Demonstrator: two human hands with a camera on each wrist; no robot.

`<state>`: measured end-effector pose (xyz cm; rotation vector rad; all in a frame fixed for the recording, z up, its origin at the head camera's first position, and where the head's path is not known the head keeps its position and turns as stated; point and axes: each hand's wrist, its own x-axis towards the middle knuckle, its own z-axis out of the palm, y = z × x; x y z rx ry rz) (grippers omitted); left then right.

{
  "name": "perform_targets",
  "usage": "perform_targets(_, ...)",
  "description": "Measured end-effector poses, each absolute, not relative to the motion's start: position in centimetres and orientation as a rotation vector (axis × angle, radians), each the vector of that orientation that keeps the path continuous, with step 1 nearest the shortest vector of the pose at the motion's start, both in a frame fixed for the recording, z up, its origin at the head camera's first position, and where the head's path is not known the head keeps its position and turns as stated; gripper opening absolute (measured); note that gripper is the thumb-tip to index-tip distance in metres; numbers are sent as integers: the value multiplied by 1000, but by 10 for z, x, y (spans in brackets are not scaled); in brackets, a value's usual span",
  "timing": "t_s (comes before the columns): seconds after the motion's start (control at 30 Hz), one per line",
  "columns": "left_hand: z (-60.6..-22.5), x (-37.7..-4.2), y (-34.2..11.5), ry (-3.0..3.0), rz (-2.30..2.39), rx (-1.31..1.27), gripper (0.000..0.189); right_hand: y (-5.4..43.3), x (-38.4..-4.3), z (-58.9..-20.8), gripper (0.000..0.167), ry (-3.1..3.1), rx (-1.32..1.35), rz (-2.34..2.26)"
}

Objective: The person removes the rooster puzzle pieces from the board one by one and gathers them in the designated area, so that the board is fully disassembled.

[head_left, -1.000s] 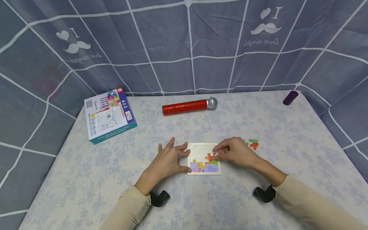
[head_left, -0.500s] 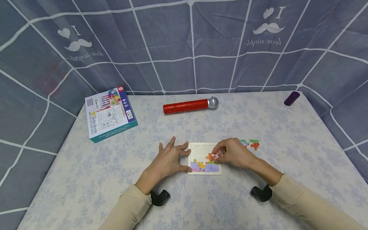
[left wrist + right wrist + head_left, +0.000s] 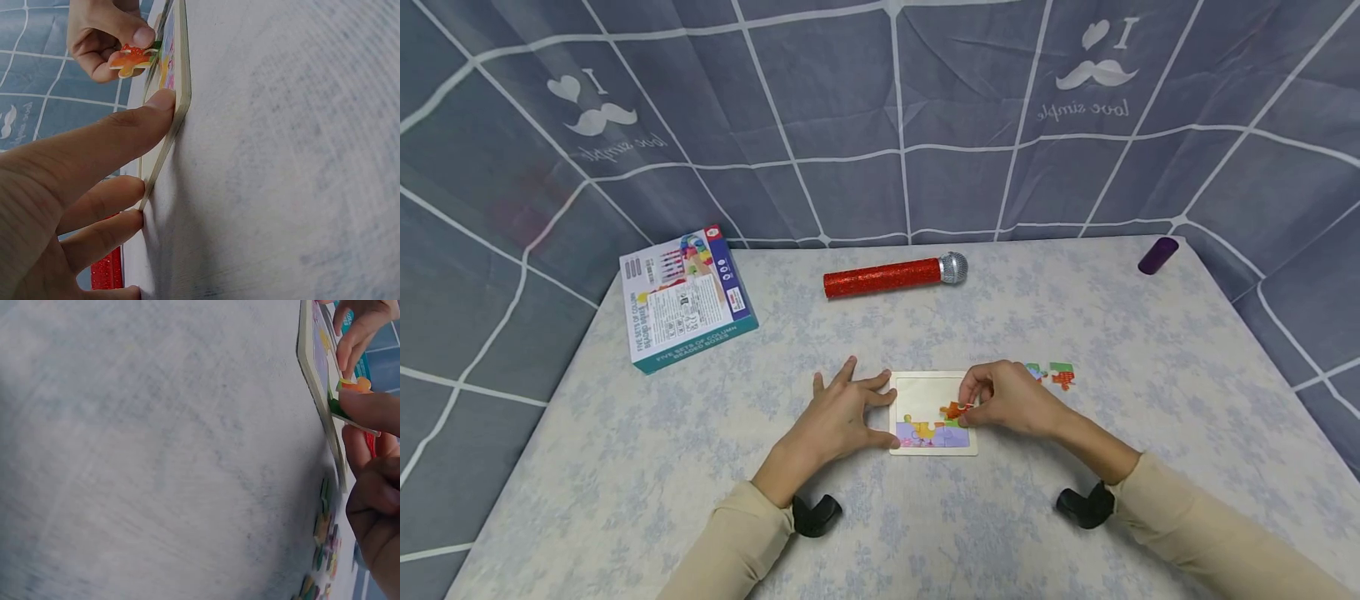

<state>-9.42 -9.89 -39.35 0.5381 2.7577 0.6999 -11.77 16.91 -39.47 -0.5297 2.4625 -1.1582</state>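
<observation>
A square wooden puzzle tray [image 3: 925, 388] lies on the table, its bottom row filled with purple, yellow and green pieces [image 3: 920, 436]. My left hand [image 3: 842, 421] rests at the tray's left side, fingers spread; in the left wrist view its thumb [image 3: 147, 119] presses the tray's rim and two fingertips touch its edge. Over the right part of the tray, my right hand [image 3: 1017, 398] pinches an orange-red puzzle piece [image 3: 132, 57] between thumb and fingers. The piece is tilted, its green edge down at the tray in the right wrist view. The fingers hide part of it.
Loose puzzle pieces [image 3: 1062, 377] lie beyond my right hand, partly hidden by it. A red glitter microphone [image 3: 883, 277] lies further back. A boxed bead set [image 3: 687, 300] sits at back left, a purple cylinder [image 3: 1158, 255] at back right. A grid-patterned curtain [image 3: 850, 125] stands behind.
The orange-red piece has tipped from nearly flat to a steeper tilt in my right fingers, which have shifted slightly. My left hand stays in place on the tray's edge.
</observation>
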Motion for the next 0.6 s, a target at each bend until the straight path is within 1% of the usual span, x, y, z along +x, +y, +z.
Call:
perform_targets(0.17,-394,-94,-99,2757,707,530,69,175,-118,-394,21,2324,-401,-1299)
perform_targets(0.37,-394,-94,-98,2761,702,534,69,192,-118,-391,27,2237,-247,-1390)
perform_targets(0.6,-393,-94,-99,2768,688,541,70,227,-114,-391,34,2279,-116,-1382)
